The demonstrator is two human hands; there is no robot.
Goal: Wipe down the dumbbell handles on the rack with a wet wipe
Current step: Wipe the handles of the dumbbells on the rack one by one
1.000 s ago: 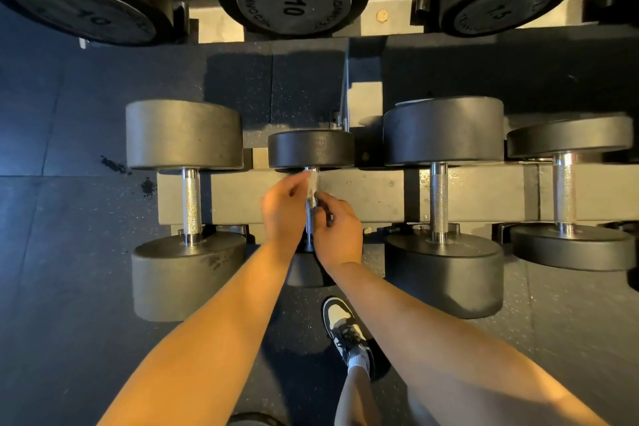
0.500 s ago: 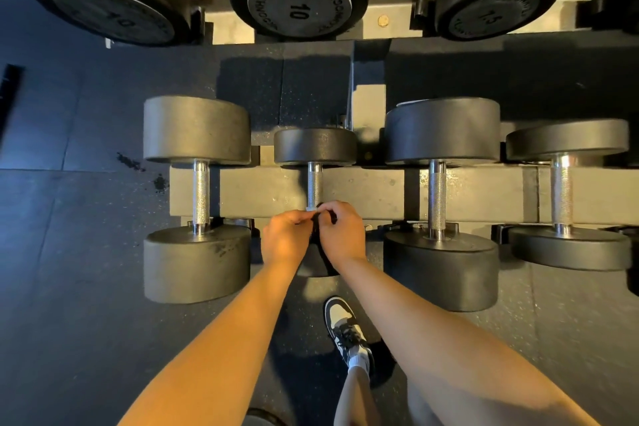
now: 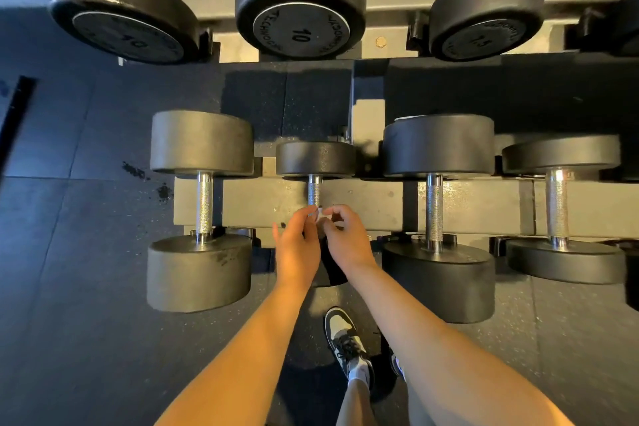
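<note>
1. Head view looks down on a dumbbell rack (image 3: 380, 207), and two bare forearms reach in from 6 o'clock toward its lower tier.
2. The left hand (image 3: 297, 247) and the right hand (image 3: 349, 242) meet at the middle of the picture. The fingers of both are curled, and each hand pinches a small white wet wipe (image 3: 320, 215) between thumb and fingertips.
3. The wet wipe sits at the near end of the knurled handle (image 3: 314, 192) of the small dumbbell (image 3: 315, 158). I cannot tell whether it touches the steel. The hands cover most of that dumbbell's near head.
4. A larger dumbbell (image 3: 202, 145) rests at 9 o'clock from the hands, and two more dumbbells (image 3: 438, 145) (image 3: 560, 154) rest at 3 o'clock.
5. At 12 o'clock the upper tier shows round heads, the middle head (image 3: 300, 0) marked 10.
6. At 6 o'clock a black-and-white shoe (image 3: 340, 328) stands on the dark rubber floor (image 3: 86, 287).
</note>
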